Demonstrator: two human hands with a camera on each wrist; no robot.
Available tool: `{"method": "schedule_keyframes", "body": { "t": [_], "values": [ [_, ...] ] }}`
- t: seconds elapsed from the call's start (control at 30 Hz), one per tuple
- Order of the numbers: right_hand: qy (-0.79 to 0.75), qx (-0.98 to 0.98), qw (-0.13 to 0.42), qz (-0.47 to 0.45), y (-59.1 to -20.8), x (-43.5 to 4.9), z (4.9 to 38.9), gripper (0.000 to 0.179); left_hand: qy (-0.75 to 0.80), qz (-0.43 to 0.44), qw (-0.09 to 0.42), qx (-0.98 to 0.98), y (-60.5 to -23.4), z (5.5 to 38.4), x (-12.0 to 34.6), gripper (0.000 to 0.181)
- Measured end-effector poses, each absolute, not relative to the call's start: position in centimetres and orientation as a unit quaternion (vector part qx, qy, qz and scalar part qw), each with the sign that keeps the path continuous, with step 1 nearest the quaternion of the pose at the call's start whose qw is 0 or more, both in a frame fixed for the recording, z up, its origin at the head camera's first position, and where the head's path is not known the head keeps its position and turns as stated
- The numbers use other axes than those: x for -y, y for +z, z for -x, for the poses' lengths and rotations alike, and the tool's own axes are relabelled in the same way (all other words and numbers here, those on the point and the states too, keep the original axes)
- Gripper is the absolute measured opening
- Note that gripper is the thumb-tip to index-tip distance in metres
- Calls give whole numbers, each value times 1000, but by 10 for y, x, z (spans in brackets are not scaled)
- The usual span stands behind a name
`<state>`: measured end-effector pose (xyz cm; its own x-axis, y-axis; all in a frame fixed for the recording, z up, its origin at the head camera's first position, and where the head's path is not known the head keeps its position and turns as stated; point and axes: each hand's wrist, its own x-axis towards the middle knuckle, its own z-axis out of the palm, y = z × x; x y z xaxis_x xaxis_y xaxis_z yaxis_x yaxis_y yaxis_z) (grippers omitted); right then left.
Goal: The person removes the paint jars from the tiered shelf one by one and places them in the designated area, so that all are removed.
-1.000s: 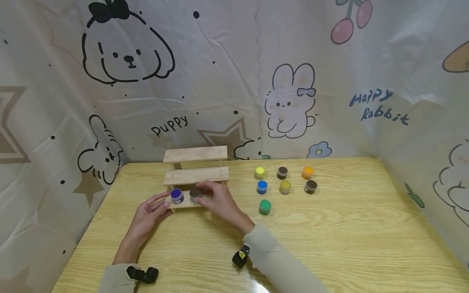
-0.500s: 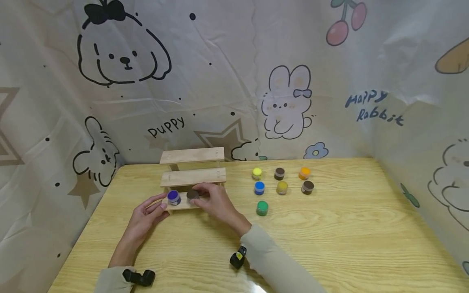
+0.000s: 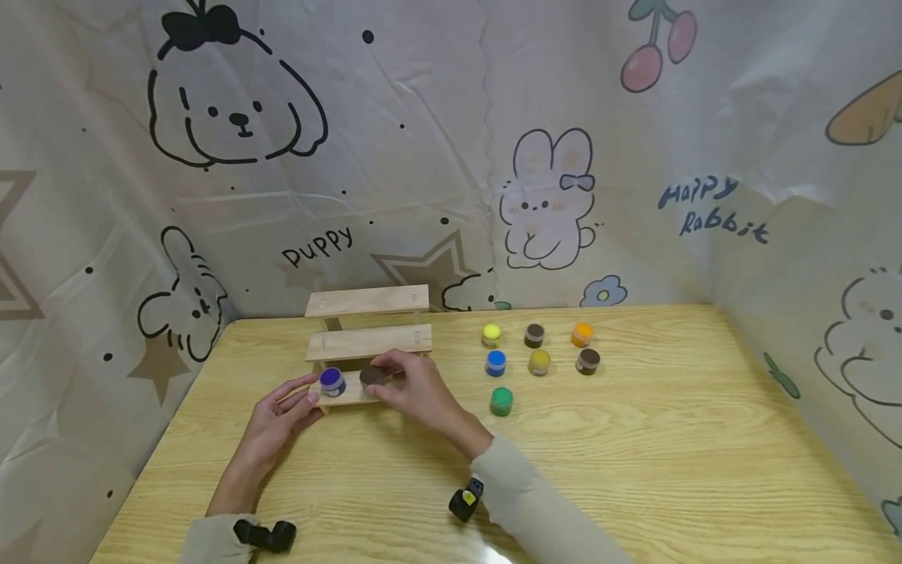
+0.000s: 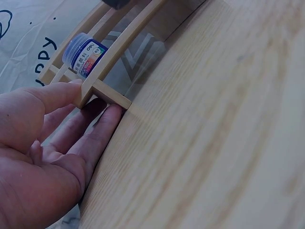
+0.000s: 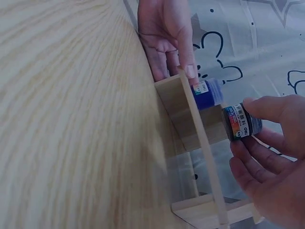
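A three-step wooden stand (image 3: 369,338) stands near the back of the table. My left hand (image 3: 275,415) grips the left end of its lowest step, thumb on the top edge and fingers against the end support below. A purple paint jar (image 3: 333,381) rests upright on that step, close to my left thumb. My right hand (image 3: 423,392) pinches a dark brown paint jar (image 3: 372,377) between thumb and fingers, right of the purple one. In the right wrist view this dark jar (image 5: 239,122) appears slightly off the step's board.
Right of the stand are several more paint jars: yellow (image 3: 491,336), two dark brown (image 3: 534,336), orange (image 3: 582,334), blue (image 3: 496,363), ochre (image 3: 539,362) and green (image 3: 502,401). A patterned cloth (image 3: 423,157) hangs right behind the table.
The head view shifts slightly. Both hands keep their holds, and the dark brown jar stays beside the purple one with hardly any movement.
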<state>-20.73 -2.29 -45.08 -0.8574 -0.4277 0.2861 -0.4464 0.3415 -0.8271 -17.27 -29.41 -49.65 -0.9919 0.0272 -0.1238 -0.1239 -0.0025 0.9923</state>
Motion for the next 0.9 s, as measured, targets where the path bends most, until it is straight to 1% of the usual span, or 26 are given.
{"method": "schedule_keyframes", "body": {
  "t": [0.13,0.23,0.7,0.9],
  "values": [
    [510,818,-1,-267,-444,16,203,33,711,39,54,-700,-497,172,295,52],
    [511,817,2,-267,-439,10,199,32,712,38,54,-699,-497,171,295,53],
    [514,808,37,-287,-428,-26,186,28,707,36,54,-704,-496,172,294,54],
    [517,804,53,-291,-425,-43,179,32,713,37,54,-698,-496,172,293,51]
  ]
}}
